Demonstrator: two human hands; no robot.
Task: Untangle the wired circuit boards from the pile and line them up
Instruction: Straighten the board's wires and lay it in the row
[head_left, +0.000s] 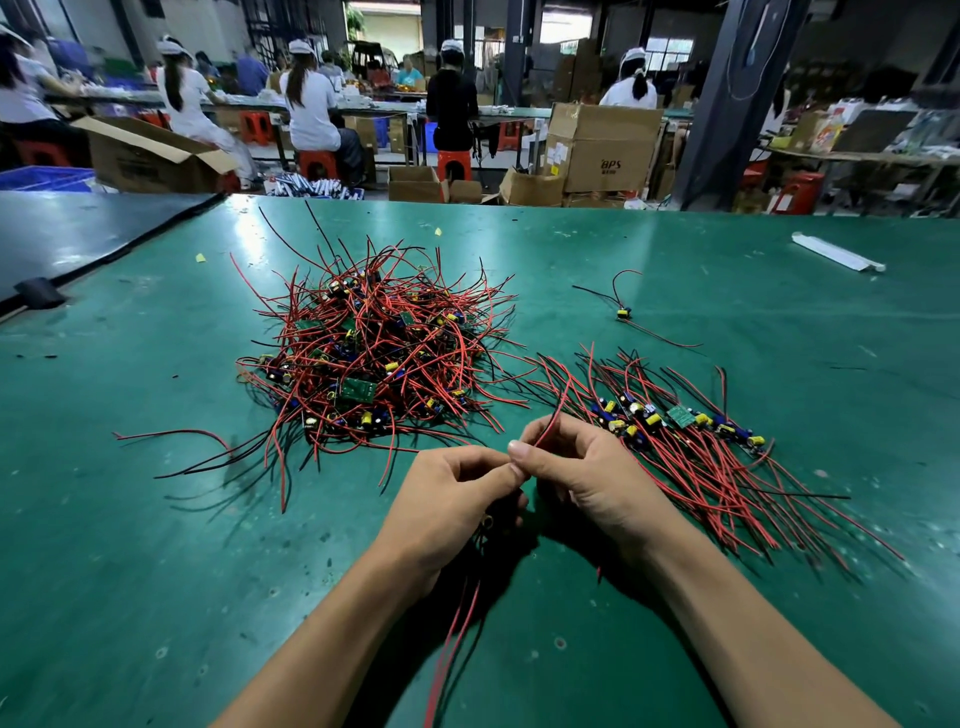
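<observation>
Pile (374, 353) at eleven o'clock from our grip, left hand (447, 499) and right hand (576, 467) pinching thin red wire (550, 426), row (675, 421) at two.

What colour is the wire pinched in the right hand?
Red; the head view shows the wire rising from the right hand.

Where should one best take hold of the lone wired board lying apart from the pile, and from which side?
I would pinch the lone board by its small body, from above; its wires splay outward along the green table, leaving the top free.
</observation>
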